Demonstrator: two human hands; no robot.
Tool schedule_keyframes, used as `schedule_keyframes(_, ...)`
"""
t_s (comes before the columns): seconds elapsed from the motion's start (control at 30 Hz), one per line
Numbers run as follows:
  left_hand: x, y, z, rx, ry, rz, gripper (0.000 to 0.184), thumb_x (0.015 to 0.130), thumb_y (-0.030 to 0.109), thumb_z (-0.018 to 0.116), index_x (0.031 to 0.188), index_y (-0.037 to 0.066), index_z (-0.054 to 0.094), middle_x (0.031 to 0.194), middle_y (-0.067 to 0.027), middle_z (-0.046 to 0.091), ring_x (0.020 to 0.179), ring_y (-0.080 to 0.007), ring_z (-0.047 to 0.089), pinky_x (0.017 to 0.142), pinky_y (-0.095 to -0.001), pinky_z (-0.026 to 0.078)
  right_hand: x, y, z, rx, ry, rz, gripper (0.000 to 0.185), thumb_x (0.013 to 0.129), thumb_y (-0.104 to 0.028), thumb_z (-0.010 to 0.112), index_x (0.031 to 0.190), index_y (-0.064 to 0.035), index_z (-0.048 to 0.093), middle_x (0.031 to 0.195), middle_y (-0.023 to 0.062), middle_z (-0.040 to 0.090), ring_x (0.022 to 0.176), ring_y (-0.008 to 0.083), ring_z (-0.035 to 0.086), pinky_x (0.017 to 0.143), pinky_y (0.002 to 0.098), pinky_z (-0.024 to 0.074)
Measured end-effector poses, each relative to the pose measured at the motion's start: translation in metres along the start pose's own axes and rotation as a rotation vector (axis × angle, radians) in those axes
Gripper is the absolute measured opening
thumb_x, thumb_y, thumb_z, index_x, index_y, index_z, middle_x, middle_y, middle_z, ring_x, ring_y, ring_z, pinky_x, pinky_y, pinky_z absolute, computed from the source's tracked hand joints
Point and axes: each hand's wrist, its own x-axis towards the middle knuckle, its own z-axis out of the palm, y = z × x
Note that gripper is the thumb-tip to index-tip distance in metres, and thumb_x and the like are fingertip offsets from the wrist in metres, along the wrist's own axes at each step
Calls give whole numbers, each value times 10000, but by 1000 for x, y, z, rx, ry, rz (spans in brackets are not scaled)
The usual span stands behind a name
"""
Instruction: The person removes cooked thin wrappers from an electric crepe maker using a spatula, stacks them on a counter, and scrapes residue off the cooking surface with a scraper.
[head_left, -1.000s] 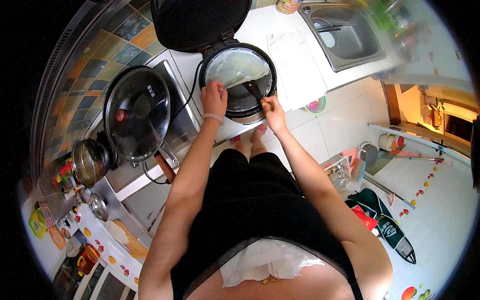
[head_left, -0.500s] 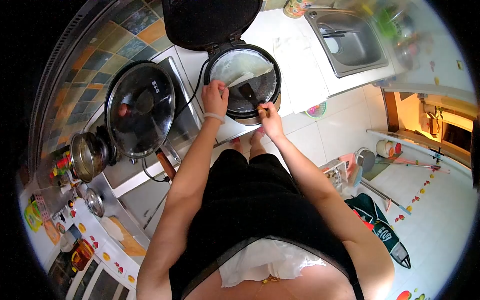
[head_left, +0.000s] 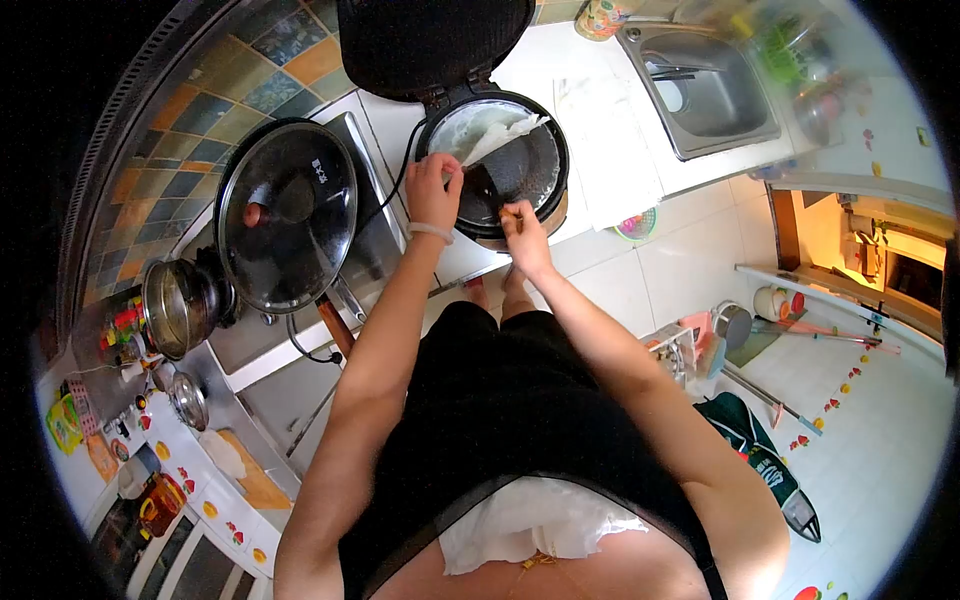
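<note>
The left hand's (head_left: 435, 190) fingers seem to pinch the pancake's (head_left: 500, 138) edge, maybe to hold it up; the right hand's (head_left: 524, 238) fingers grip the spatula (head_left: 482, 188), low in the pan (head_left: 530, 172)

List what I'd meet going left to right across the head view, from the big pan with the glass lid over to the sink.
Glass-lidded pan → left hand → black spatula → right hand → white sheet on the counter → steel sink.
</note>
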Motion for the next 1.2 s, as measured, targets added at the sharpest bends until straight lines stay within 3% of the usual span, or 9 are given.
schedule_keyframes(0.2,-3,13,-3,24,8,53,134,743,87,651,830,83,549,839,-58,583,837,-285,515,781,-396,414,24,-22,40,-50,23,104,181,893,-205,524,1035,-100,482,939,231,631,893,440,591,746,492,456)
schedule_keyframes(0.4,3,19,-7,23,11,80,132,748,91,648,831,86,546,836,-53,575,846,-283,517,793,-398,408,54,-30,55,55,34,77,213,892,-196,530,1083,-110,490,933,236,629,901,416,601,758,455,467)
schedule_keyframes(0.57,7,25,-9,18,28,114,102,776,94,629,832,75,545,833,-68,573,836,-269,543,779,-399,402,21,-15,25,-9,52,35,197,909,-182,524,1081,-100,470,961,220,632,906,416,607,769,436,468)
schedule_keyframes(0.63,8,25,-7,11,25,102,104,775,97,631,834,77,548,835,-69,568,838,-270,543,770,-396,409,21,-4,22,55,162,-5,195,910,-175,523,1077,-93,466,958,215,635,905,415,607,773,439,464)
schedule_keyframes(0.93,15,26,-7,-26,86,126,133,751,93,661,831,88,554,834,-64,553,822,-263,551,751,-401,413,104,-22,27,21,163,139,237,893,-218,543,1090,-101,483,1027,232,624,997,420,575,849,460,437)
schedule_keyframes(1.03,17,32,-11,38,84,127,139,750,102,666,836,99,557,843,-52,556,833,-250,555,755,-402,402,104,-14,26,22,179,72,246,895,-213,545,1100,-89,490,1060,230,617,1023,404,575,856,437,442)
schedule_keyframes(1.2,30,42,-23,75,114,109,152,747,110,672,846,126,559,857,-34,566,856,-240,555,780,-399,382,85,19,19,222,97,47,233,896,-195,558,1075,-54,510,964,182,633,891,311,616,788,363,462)
